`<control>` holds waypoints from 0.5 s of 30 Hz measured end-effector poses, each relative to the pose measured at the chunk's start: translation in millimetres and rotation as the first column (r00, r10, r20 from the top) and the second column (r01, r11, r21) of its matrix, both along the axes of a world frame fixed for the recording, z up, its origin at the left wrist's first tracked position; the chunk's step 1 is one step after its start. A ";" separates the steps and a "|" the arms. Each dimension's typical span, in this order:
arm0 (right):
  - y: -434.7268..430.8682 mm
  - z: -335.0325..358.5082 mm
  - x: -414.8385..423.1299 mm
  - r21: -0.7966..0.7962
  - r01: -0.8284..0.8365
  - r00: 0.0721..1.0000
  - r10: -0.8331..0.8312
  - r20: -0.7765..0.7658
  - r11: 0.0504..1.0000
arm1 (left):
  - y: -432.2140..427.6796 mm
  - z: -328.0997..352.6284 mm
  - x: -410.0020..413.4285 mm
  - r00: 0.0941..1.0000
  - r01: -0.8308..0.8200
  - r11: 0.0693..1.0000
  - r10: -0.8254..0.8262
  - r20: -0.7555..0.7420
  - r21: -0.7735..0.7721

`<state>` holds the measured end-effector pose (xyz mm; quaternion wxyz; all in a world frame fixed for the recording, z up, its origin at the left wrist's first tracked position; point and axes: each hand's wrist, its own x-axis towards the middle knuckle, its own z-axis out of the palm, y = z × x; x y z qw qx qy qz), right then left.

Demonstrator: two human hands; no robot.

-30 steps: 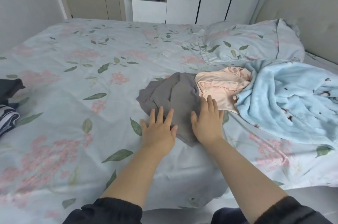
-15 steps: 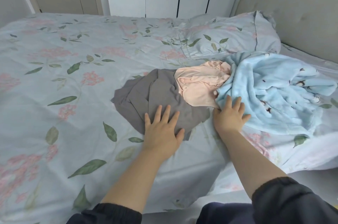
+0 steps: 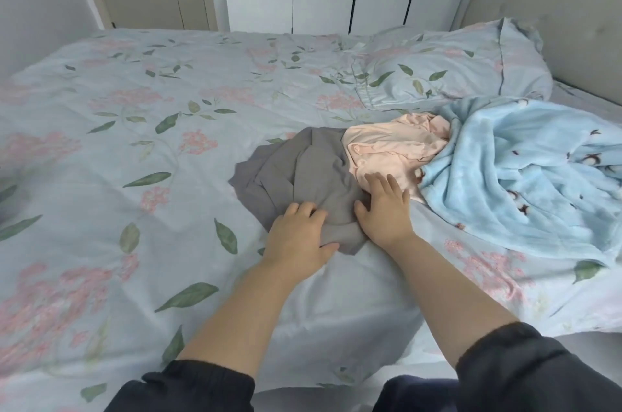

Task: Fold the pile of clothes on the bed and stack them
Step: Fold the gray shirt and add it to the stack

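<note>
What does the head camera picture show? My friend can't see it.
The left hand grips the near edge of a grey garment on a floral bed, while the right hand rests flat where it meets a peach garment. A fluffy blue cloth lies further right.

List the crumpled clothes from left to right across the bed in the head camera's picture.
From the left: crumpled grey cloth garment → crumpled peach-pink garment → fluffy light-blue fleece garment.

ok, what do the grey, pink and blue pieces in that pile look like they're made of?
Grey piece: thin matte knit, probably cotton blend; limp soft folds.
Pink piece: smooth thin jersey, faint sheen.
Blue piece: plush fleece; fuzzy nap, thick rounded folds.
</note>
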<state>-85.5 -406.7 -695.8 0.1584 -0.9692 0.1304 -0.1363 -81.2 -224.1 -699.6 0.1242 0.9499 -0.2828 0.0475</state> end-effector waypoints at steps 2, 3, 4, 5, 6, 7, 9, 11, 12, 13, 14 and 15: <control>6.8 6.6 -3.4 0.083 -0.050 0.998 0.048 0.027 0.995 | 8.3 9.0 0.8 0.997 -0.071 0.978 0.068 -0.026 -0.195; 9.4 11.9 -5.0 0.169 -0.100 0.994 0.093 0.049 0.981 | 13.3 14.4 2.4 0.988 -0.149 0.924 0.121 -0.099 -0.352; 11.9 18.6 -6.4 0.263 -0.159 0.987 0.148 0.063 0.951 | 20.4 21.8 4.7 0.968 -0.241 0.827 0.163 -0.193 -0.507; 15.5 24.9 -8.3 0.322 -0.215 0.977 0.206 0.063 0.922 | 29.7 32.2 6.5 0.945 -0.317 0.701 0.174 -0.277 -0.639; 20.9 30.8 -10.9 0.313 -0.254 0.967 0.249 0.054 0.915 | 40.7 43.9 8.2 0.925 -0.366 0.569 0.134 -0.357 -0.736; 27.0 35.3 -12.9 0.254 -0.275 0.961 0.274 0.041 0.927 | 53.0 55.4 8.7 0.906 -0.390 0.443 0.026 -0.423 -0.807; 42.4 42.2 -14.0 0.110 -0.273 0.962 0.270 0.040 0.956 | 76.3 75.8 3.7 0.829 -0.421 0.240 -0.289 -0.478 -0.875; 63.1 50.7 -15.8 0.121 -0.263 0.962 0.251 0.109 0.957 | 96.6 85.6 -4.9 0.750 -0.466 0.123 -0.470 -0.465 -0.876; 74.3 57.1 -17.4 0.190 -0.270 0.957 0.242 0.158 0.944 | 104.0 87.2 -9.1 0.745 -0.496 0.063 -0.482 -0.462 -0.866; 85.0 64.7 -19.1 0.290 -0.299 0.949 0.251 0.192 0.909 | 109.8 87.2 -11.1 0.760 -0.531 -0.013 -0.450 -0.470 -0.847; 96.2 75.0 -22.3 0.378 -0.331 0.939 0.263 0.220 0.865 | 115.7 87.0 -12.3 0.781 -0.561 -0.095 -0.390 -0.487 -0.822; 106.2 85.9 -26.0 0.454 -0.359 0.931 0.281 0.231 0.815 | 122.5 86.5 -12.2 0.808 -0.569 -0.162 -0.294 -0.511 -0.806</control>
